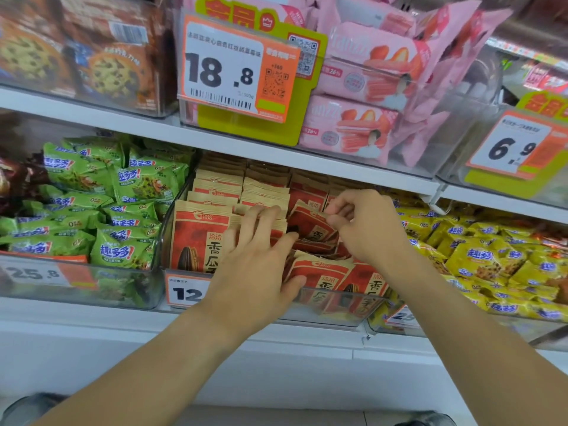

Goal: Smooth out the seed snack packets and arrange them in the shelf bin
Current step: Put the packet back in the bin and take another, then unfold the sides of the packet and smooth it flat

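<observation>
While the left hand (261,256) lies with straight fingers spread flat across the upright seed packets (196,238) in the clear shelf bin (332,315), the right hand (365,226) pinches the top edge of one tilted packet (310,226) between thumb and fingertips. That packet leans, its long axis slanting from upper left down to lower right, printed face toward me. Green snack bags (123,195) fill the neighbouring bin on the left, yellow bags (491,256) the one on the right.
</observation>
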The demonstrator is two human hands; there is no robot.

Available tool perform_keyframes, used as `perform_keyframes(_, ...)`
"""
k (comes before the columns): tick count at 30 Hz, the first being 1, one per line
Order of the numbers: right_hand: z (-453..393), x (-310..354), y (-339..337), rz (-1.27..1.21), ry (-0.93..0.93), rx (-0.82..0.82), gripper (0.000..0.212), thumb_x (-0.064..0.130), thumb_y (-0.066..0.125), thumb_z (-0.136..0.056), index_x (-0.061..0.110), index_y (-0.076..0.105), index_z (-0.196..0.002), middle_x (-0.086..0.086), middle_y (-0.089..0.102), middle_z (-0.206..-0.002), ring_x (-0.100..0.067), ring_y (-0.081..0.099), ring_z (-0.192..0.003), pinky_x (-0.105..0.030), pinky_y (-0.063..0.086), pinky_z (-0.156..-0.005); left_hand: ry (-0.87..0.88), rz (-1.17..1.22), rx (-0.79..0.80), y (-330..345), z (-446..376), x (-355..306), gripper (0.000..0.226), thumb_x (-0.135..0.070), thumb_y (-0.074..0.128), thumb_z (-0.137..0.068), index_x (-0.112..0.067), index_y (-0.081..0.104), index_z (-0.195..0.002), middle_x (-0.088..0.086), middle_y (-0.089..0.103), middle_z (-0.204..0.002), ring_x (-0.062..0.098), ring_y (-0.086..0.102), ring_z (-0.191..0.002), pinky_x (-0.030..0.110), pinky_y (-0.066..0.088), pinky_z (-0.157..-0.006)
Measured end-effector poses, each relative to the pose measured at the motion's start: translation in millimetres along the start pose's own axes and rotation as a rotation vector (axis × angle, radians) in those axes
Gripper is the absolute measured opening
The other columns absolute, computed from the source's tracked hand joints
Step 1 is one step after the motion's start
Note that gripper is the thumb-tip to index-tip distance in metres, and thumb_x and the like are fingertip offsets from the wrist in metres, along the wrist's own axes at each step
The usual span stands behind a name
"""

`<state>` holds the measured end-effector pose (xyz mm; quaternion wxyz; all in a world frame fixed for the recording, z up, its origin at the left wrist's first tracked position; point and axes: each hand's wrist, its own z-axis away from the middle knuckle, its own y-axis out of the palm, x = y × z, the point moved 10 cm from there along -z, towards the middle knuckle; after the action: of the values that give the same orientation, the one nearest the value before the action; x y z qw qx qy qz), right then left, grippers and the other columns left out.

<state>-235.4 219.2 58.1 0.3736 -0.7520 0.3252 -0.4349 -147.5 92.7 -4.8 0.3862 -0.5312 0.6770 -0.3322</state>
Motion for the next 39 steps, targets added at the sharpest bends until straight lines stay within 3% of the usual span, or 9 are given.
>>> perform_keyframes(6, 30, 27, -26, -0.004, -0.163, -0.166, 0.011, 0.014, 0.059, -0.097, 0.023, 0.059, -0.092, 0.011, 0.062, -0.088, -0.004, 0.055, -0.076, -0.019, 0.04, -0.064, -0.015, 0.02, 0.015, 0, 2, 2, 0.066, -0.064, 0.051, -0.076, -0.029, 0.058, -0.133, 0.014, 0.031, -0.156, 0.034, 0.016, -0.144, 0.056, 0.03, -0.108)
perform_keyframes(12, 73, 30, -73, -0.283, -0.27, -0.463, 0.016, 0.008, 0.054, -0.1, 0.023, 0.049, -0.098, 0.011, 0.058, -0.086, -0.005, 0.054, -0.077, -0.009, 0.04, -0.069, 0.021, 0.17, 0.0, -11, 10, -2, 0.074, -0.067, 0.047, -0.081, -0.028, 0.043, -0.143, 0.009, 0.013, -0.163, 0.022, -0.006, -0.15, 0.047, 0.008, -0.118)
perform_keyframes(19, 106, 17, -141, -0.573, -0.313, -0.727, 0.027, 0.005, 0.049, -0.101, 0.032, 0.044, -0.101, 0.018, 0.054, -0.09, 0.006, 0.055, -0.079, -0.012, 0.042, -0.073, -0.049, 0.55, -0.284, -65, 20, 3, 0.049, -0.057, 0.052, -0.088, -0.022, 0.059, -0.121, -0.008, 0.049, -0.13, 0.008, 0.038, -0.13, 0.025, 0.026, -0.108)
perform_keyframes(23, 99, 4, -137, -0.681, -0.145, -0.538, 0.024, 0.006, 0.059, -0.098, 0.029, 0.056, -0.092, 0.015, 0.065, -0.073, 0.003, 0.059, -0.067, -0.013, 0.047, -0.064, -0.167, 1.018, -0.337, -86, 40, 3, 0.03, -0.048, 0.044, -0.093, -0.03, 0.06, -0.109, -0.012, 0.065, -0.106, 0.009, 0.061, -0.106, 0.023, 0.047, -0.089)
perform_keyframes(25, 97, -4, -110, -0.764, -0.027, -0.318, 0.018, 0.003, 0.061, -0.094, 0.02, 0.062, -0.089, 0.013, 0.069, -0.069, 0.0, 0.062, -0.062, -0.013, 0.049, -0.059, -0.211, 1.109, -0.158, -66, 43, -2, 0.037, -0.06, 0.043, -0.088, -0.037, 0.058, -0.112, -0.013, 0.067, -0.103, 0.007, 0.064, -0.099, 0.018, 0.049, -0.084)
perform_keyframes(28, 108, -9, -58, -0.839, 0.088, 0.003, 0.008, 0.002, 0.062, -0.092, 0.009, 0.065, -0.09, 0.002, 0.072, -0.07, -0.008, 0.066, -0.061, -0.017, 0.05, -0.054, -0.276, 1.209, 0.235, -22, 52, -20, 0.051, -0.075, 0.053, -0.081, -0.04, 0.059, -0.118, -0.015, 0.072, -0.1, 0.004, 0.068, -0.094, 0.032, 0.053, -0.088)
perform_keyframes(32, 136, -13, 5, -0.809, 0.121, 0.286, 0.003, 0.009, 0.064, -0.092, 0.011, 0.067, -0.092, -0.008, 0.074, -0.079, -0.025, 0.068, -0.069, -0.027, 0.053, -0.06, -0.259, 1.183, 0.455, -5, 81, -39, 0.032, -0.04, 0.049, -0.092, -0.027, 0.062, -0.118, -0.016, 0.075, -0.098, 0.0, 0.07, -0.089, 0.014, 0.051, -0.072)
perform_keyframes(36, 161, -28, 44, -0.797, 0.221, 0.402, 0.003, 0.011, 0.064, -0.093, 0.01, 0.066, -0.095, -0.01, 0.074, -0.083, -0.02, 0.069, -0.068, -0.025, 0.054, -0.06, -0.322, 1.113, 0.63, 17, 102, -37, 0.03, -0.029, 0.052, -0.1, -0.008, 0.066, -0.117, 0.005, 0.075, -0.106, 0.026, 0.069, -0.103, 0.039, 0.054, -0.089)
perform_keyframes(39, 174, -39, 59, -0.84, 0.343, 0.434, 0.007, 0.014, 0.065, -0.093, 0.008, 0.067, -0.096, -0.014, 0.074, -0.084, -0.016, 0.069, -0.068, -0.023, 0.055, -0.06, -0.406, 1.071, 0.683, 34, 111, -34, 0.026, -0.021, 0.053, -0.1, 0.0, 0.066, -0.109, 0.018, 0.074, -0.096, 0.038, 0.069, -0.093, 0.044, 0.055, -0.077)
